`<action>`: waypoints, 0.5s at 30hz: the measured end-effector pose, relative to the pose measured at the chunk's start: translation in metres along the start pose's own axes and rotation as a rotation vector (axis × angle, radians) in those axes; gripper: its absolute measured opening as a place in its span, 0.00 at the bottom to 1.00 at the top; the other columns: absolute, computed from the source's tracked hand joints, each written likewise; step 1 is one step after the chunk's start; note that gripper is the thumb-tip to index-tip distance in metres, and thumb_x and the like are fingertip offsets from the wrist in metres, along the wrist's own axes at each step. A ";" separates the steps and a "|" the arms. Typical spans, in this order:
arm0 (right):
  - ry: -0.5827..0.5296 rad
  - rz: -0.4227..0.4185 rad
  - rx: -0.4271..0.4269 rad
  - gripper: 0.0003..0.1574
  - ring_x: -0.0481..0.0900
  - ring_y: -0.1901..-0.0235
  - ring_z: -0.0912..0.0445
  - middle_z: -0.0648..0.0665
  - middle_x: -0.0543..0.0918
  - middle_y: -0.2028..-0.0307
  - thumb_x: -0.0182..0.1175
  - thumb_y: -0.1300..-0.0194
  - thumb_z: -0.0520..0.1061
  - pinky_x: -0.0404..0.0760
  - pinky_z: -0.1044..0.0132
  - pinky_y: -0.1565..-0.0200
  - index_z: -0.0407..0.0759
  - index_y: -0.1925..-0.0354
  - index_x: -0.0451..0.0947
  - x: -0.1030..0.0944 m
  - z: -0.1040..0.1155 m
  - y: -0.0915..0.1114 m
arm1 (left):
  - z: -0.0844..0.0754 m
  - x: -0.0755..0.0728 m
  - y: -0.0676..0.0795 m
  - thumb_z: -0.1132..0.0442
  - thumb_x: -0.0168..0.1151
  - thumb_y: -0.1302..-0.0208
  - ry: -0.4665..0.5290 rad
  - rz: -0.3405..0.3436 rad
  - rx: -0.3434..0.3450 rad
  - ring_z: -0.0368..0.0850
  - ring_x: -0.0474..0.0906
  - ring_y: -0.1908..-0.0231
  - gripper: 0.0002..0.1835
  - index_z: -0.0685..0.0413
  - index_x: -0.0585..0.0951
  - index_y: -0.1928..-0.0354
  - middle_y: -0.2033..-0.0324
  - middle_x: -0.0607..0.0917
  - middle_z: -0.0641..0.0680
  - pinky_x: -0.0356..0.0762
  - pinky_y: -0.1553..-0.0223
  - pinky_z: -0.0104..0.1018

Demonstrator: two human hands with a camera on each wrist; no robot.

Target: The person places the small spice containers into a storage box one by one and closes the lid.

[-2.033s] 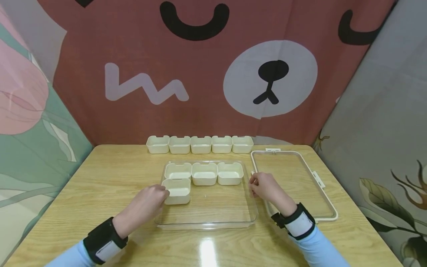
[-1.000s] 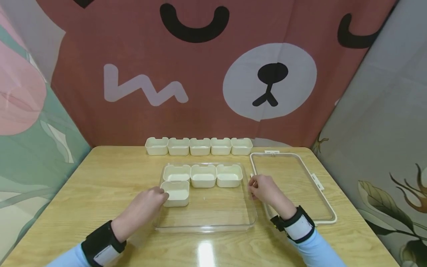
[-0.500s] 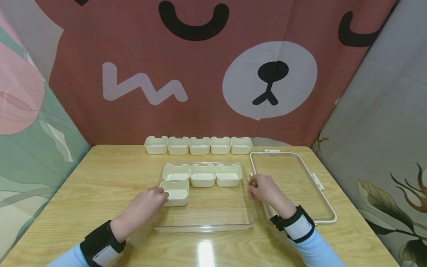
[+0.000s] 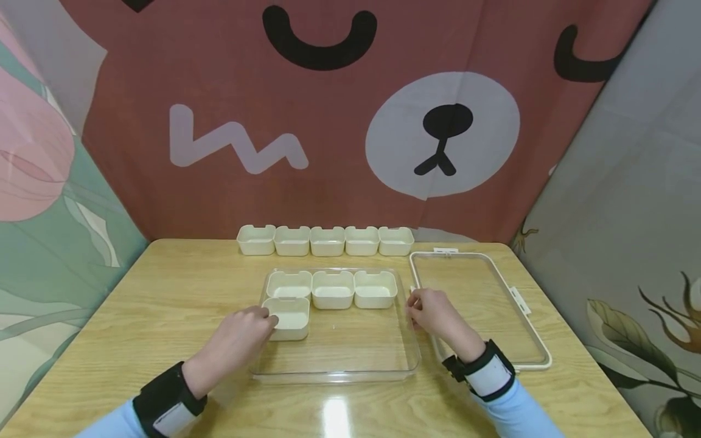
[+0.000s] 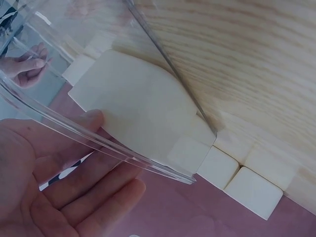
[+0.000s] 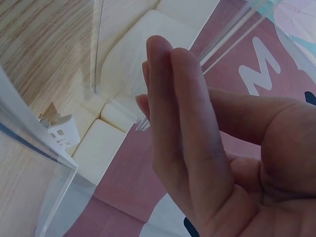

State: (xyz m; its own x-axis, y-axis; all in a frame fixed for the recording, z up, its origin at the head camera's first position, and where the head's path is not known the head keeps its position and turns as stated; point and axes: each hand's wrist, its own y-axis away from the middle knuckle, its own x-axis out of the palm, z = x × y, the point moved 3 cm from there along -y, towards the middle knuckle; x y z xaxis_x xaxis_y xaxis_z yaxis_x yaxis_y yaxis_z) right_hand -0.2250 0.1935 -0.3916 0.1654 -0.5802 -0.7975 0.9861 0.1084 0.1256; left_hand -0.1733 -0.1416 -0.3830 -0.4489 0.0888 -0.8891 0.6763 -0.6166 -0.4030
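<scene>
In the head view, a cream bin (image 4: 289, 325) stands in the front left of a clear plastic box (image 4: 350, 359). My left hand (image 4: 235, 337) pinches this bin at its left rim. The left wrist view shows the thumb (image 5: 94, 120) on the bin's edge, with the index fingertip hidden and the other fingers loose. Behind that bin, three more cream bins (image 4: 333, 295) form a row along the box's far wall. My right hand (image 4: 435, 313) is at the box's right rim. Its fingers (image 6: 163, 113) look nearly straight in the right wrist view and overlap the rim.
Several matching bins (image 4: 328, 245) line the table's back edge, against a bear-print curtain (image 4: 339, 201). To the right lies a clear lid (image 4: 539, 340) with a white border and clips, partly under the right forearm. Wooden tabletop (image 4: 164, 292) extends left of the box.
The front bin's rim has lowered and shifted a little left in the left hand, lining up closer under the bin behind it. The right hand stays at the box's rim.
</scene>
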 end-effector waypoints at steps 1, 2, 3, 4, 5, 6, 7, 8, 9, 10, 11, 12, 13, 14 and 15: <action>-0.001 0.000 -0.003 0.03 0.81 0.79 0.56 0.43 0.81 0.76 0.59 0.38 0.35 0.79 0.68 0.76 0.35 0.65 0.77 0.000 0.000 0.000 | 0.000 -0.001 0.000 0.68 0.72 0.55 -0.005 -0.002 0.002 0.38 0.70 0.82 0.06 0.56 0.82 0.77 0.83 0.77 0.50 0.69 0.85 0.28; -0.001 -0.002 -0.007 0.02 0.81 0.79 0.56 0.43 0.81 0.76 0.59 0.38 0.35 0.80 0.68 0.76 0.35 0.66 0.77 0.000 0.001 0.000 | 0.000 -0.001 0.000 0.68 0.72 0.55 -0.009 -0.003 0.003 0.38 0.70 0.82 0.06 0.56 0.82 0.77 0.83 0.76 0.50 0.69 0.85 0.29; -0.002 -0.004 -0.010 0.02 0.81 0.79 0.56 0.43 0.81 0.76 0.59 0.38 0.35 0.80 0.67 0.76 0.35 0.66 0.77 0.000 0.001 0.000 | 0.000 -0.001 0.000 0.68 0.72 0.55 -0.010 -0.002 0.002 0.38 0.70 0.82 0.06 0.56 0.82 0.77 0.83 0.76 0.50 0.69 0.85 0.28; -0.005 -0.005 -0.012 0.02 0.81 0.79 0.56 0.43 0.81 0.76 0.59 0.38 0.35 0.80 0.67 0.76 0.35 0.66 0.77 0.000 0.001 0.000 | 0.000 -0.001 0.000 0.68 0.72 0.55 -0.013 -0.002 0.002 0.38 0.70 0.82 0.06 0.55 0.82 0.77 0.83 0.77 0.49 0.68 0.85 0.28; -0.003 -0.004 -0.016 0.03 0.81 0.79 0.56 0.43 0.81 0.76 0.59 0.38 0.35 0.80 0.67 0.76 0.34 0.65 0.77 0.000 0.001 0.001 | 0.000 -0.001 0.000 0.68 0.72 0.55 -0.018 -0.002 0.003 0.38 0.70 0.82 0.06 0.55 0.82 0.77 0.83 0.76 0.49 0.68 0.85 0.28; -0.002 -0.005 -0.015 0.03 0.81 0.79 0.56 0.43 0.81 0.76 0.59 0.38 0.35 0.80 0.67 0.76 0.34 0.65 0.77 0.000 0.001 0.001 | 0.000 -0.001 0.000 0.68 0.72 0.54 -0.020 -0.001 0.003 0.38 0.70 0.82 0.06 0.55 0.82 0.77 0.83 0.76 0.49 0.68 0.85 0.28; 0.000 -0.004 -0.017 0.03 0.81 0.78 0.55 0.43 0.81 0.76 0.59 0.38 0.35 0.80 0.67 0.76 0.34 0.65 0.77 0.000 0.001 0.001 | 0.000 -0.001 0.000 0.68 0.72 0.54 -0.022 -0.002 0.004 0.38 0.70 0.82 0.06 0.55 0.81 0.78 0.83 0.76 0.49 0.68 0.85 0.28; 0.001 -0.004 -0.014 0.03 0.82 0.78 0.55 0.43 0.81 0.76 0.59 0.38 0.35 0.80 0.67 0.76 0.34 0.65 0.77 0.000 0.001 0.001 | 0.000 -0.001 0.000 0.67 0.72 0.54 -0.024 -0.004 0.006 0.38 0.70 0.82 0.06 0.55 0.81 0.78 0.83 0.76 0.49 0.68 0.85 0.28; 0.001 -0.004 -0.014 0.03 0.82 0.78 0.55 0.43 0.81 0.76 0.59 0.38 0.35 0.80 0.67 0.76 0.34 0.65 0.77 0.000 0.000 0.001 | 0.000 -0.001 0.000 0.67 0.72 0.54 -0.026 -0.006 0.007 0.38 0.70 0.82 0.06 0.54 0.81 0.78 0.83 0.76 0.49 0.68 0.85 0.28; 0.001 -0.002 -0.014 0.03 0.82 0.78 0.54 0.43 0.81 0.76 0.59 0.38 0.35 0.80 0.67 0.76 0.34 0.65 0.77 0.000 0.000 0.001 | 0.000 -0.001 0.000 0.67 0.72 0.54 -0.027 -0.008 0.009 0.38 0.70 0.82 0.06 0.54 0.81 0.78 0.83 0.76 0.49 0.68 0.85 0.28; 0.002 0.000 -0.013 0.03 0.82 0.78 0.54 0.43 0.81 0.76 0.59 0.38 0.35 0.80 0.67 0.76 0.34 0.65 0.77 0.000 0.000 0.001 | 0.000 -0.001 0.000 0.67 0.72 0.54 -0.025 -0.009 0.009 0.38 0.70 0.82 0.07 0.54 0.81 0.78 0.83 0.76 0.49 0.68 0.85 0.28; 0.000 0.001 -0.010 0.03 0.82 0.77 0.54 0.43 0.81 0.76 0.59 0.38 0.35 0.80 0.67 0.75 0.34 0.65 0.77 0.000 0.000 0.001 | 0.000 -0.001 0.000 0.67 0.72 0.54 -0.023 -0.011 0.009 0.38 0.71 0.82 0.06 0.54 0.81 0.78 0.83 0.76 0.49 0.68 0.85 0.29; -0.003 0.002 -0.006 0.03 0.82 0.77 0.54 0.43 0.81 0.76 0.59 0.38 0.35 0.80 0.67 0.75 0.34 0.65 0.77 0.000 -0.001 0.001 | 0.000 -0.001 0.000 0.68 0.72 0.54 -0.022 -0.011 0.008 0.38 0.71 0.82 0.06 0.54 0.81 0.78 0.83 0.76 0.49 0.68 0.85 0.29; -0.008 0.003 -0.004 0.03 0.82 0.77 0.54 0.43 0.81 0.75 0.59 0.38 0.35 0.80 0.67 0.75 0.34 0.65 0.77 0.000 -0.001 0.001 | 0.000 -0.001 0.000 0.67 0.72 0.54 -0.020 -0.011 0.005 0.38 0.71 0.82 0.06 0.54 0.81 0.77 0.83 0.77 0.49 0.68 0.85 0.29; -0.008 0.004 -0.008 0.04 0.82 0.77 0.54 0.42 0.81 0.75 0.59 0.38 0.35 0.81 0.67 0.75 0.34 0.65 0.77 0.000 -0.002 0.001 | 0.000 -0.001 0.000 0.67 0.72 0.53 -0.017 -0.010 0.003 0.38 0.71 0.82 0.06 0.54 0.81 0.77 0.82 0.77 0.49 0.68 0.85 0.29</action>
State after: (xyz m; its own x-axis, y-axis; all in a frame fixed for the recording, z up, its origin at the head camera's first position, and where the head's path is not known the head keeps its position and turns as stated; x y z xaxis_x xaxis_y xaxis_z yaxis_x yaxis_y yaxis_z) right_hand -0.2243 0.1949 -0.3922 0.1696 -0.5860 -0.7924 0.9853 0.1171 0.1243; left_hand -0.1731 -0.1419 -0.3825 -0.4656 0.0813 -0.8812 0.6701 -0.6180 -0.4111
